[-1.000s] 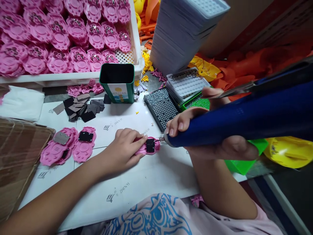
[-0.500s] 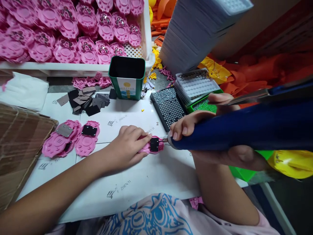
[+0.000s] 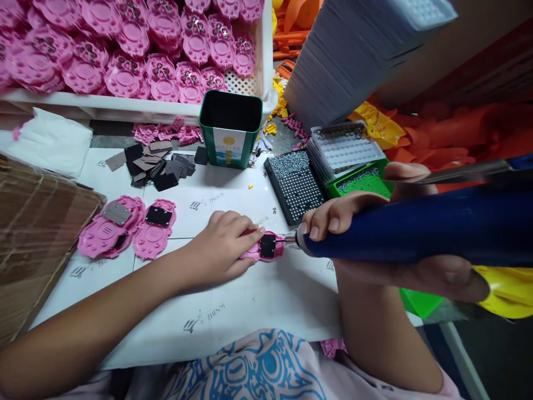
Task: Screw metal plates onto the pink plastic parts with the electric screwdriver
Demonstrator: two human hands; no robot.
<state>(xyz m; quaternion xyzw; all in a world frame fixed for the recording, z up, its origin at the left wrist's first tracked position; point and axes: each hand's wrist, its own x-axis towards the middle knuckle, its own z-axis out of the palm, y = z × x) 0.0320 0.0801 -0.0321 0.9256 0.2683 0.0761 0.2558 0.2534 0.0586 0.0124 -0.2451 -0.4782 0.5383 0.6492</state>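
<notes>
My left hand presses a pink plastic casing flat on the table, thumb and fingers around its left part. A small black plate lies on the casing's exposed end. My right hand grips a thick blue electric screwdriver, held almost level. Its thin bit reaches the right edge of the black plate; whether it touches a screw is too small to tell. At the left lie more pink casings, with a grey plate and a black plate on top.
Loose black and grey plates lie behind my left hand, beside a green tin. A black screw tray, a green box and clear trays stand at right. A white crate of pink casings is behind; a cardboard box borders the left.
The screwdriver has backed off slightly to the right, so more of its bit shows. My left hand keeps its hold on the casing. The whole view has shifted a little.
</notes>
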